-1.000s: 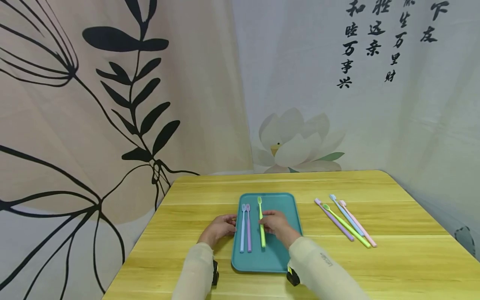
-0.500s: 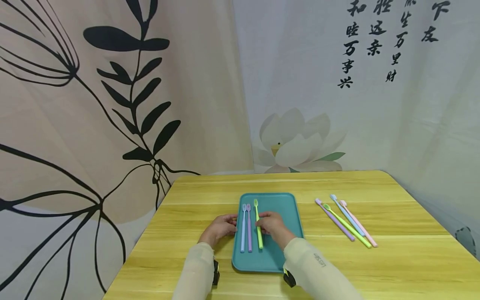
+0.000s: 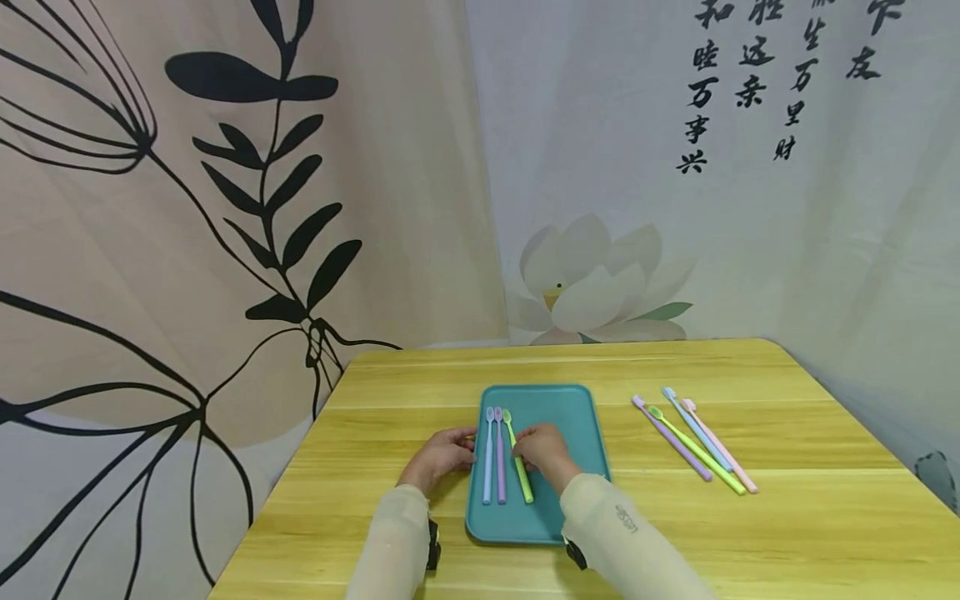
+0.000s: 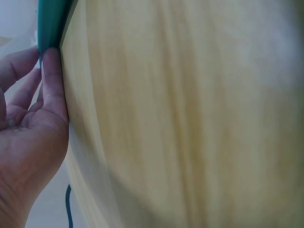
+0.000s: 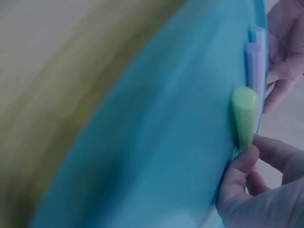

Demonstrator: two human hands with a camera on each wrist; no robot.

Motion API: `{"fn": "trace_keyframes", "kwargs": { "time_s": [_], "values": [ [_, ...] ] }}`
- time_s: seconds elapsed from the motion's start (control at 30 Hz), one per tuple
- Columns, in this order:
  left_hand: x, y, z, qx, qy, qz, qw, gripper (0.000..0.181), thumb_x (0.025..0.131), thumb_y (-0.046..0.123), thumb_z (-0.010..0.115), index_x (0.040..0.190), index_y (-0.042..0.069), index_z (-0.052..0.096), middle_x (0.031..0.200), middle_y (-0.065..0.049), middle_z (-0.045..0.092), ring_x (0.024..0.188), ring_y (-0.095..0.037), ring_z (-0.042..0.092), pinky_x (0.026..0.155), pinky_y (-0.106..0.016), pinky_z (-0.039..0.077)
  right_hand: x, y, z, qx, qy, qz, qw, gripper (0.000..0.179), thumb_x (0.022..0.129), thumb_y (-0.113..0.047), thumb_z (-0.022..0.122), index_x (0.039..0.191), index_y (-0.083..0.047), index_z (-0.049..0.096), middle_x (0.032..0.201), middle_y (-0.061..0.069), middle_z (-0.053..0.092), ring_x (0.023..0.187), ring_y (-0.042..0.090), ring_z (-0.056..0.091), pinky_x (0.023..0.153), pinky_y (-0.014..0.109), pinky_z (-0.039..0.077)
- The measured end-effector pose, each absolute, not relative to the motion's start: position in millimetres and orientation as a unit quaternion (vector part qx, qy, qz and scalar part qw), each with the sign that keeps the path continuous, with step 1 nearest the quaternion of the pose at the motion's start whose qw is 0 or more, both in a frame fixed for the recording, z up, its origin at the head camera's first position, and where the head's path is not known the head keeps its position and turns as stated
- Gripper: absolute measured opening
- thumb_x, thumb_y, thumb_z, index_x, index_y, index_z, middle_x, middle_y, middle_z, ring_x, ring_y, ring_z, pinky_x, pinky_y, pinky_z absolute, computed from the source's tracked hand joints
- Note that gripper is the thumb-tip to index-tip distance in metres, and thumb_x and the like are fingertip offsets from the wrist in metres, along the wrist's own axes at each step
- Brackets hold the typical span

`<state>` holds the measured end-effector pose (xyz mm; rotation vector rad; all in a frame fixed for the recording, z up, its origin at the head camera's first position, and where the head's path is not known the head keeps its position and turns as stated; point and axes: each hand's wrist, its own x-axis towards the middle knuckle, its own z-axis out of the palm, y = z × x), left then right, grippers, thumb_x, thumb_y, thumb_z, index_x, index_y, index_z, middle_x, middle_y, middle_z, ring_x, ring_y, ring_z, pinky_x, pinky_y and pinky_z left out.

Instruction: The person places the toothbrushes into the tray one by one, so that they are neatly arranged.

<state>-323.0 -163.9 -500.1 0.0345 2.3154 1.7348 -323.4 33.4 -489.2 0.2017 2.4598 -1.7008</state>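
A teal tray [image 3: 551,518] lies on the table with a blue toothbrush [image 3: 488,458] and a purple toothbrush [image 3: 500,460] side by side near its left edge. Just right of them is a yellow-green toothbrush [image 3: 522,481], its head leaning toward the purple one. My right hand [image 3: 546,452] pinches its handle between thumb and fingers; the right wrist view shows the green handle end [image 5: 245,107] beyond the fingertips. At the tray's left side my left hand [image 3: 441,458] holds the rim, and in the left wrist view its fingers [image 4: 53,78] lie along the tray wall [image 4: 51,23].
Right of the tray, several more toothbrushes lie loosely on the wooden table [image 3: 810,533]: purple [image 3: 675,442], green [image 3: 701,454], blue [image 3: 697,421] and pink [image 3: 731,458]. A printed cloth [image 3: 420,208] hangs behind the table.
My right hand has moved slightly left with the green toothbrush, whose head has swung left close to the purple one. My left hand stays at the tray's edge.
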Motion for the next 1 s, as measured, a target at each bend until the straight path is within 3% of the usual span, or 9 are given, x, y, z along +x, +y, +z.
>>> {"fn": "trace_keyframes", "kwargs": {
  "time_s": [0.27, 1.0],
  "values": [
    [-322.1, -163.3, -498.3, 0.018, 0.794, 0.595, 0.120, 0.058, 0.084, -0.013, 0.061, 0.140, -0.009, 0.049, 0.107, -0.018, 0.057, 0.089, -0.022, 0.059, 0.083, -0.038, 0.055, -321.8, 35.7, -489.7, 0.049, 0.821, -0.567, 0.055, 0.019, 0.081, 0.003, 0.072, 0.099, 0.006, 0.072, 0.078, 0.009, 0.064, 0.059, 0.015, 0.059, 0.057, 0.029, 0.055],
    [-324.5, -164.7, -500.4, 0.010, 0.795, 0.594, 0.124, 0.058, 0.083, -0.013, 0.062, 0.140, -0.008, 0.050, 0.106, -0.015, 0.057, 0.091, -0.022, 0.059, 0.083, -0.035, 0.056, -321.4, 32.3, -490.0, 0.055, 0.795, -0.599, 0.078, 0.028, 0.081, 0.011, 0.068, 0.108, 0.008, 0.069, 0.086, 0.012, 0.066, 0.065, 0.015, 0.063, 0.061, 0.029, 0.057]
  ]
}}
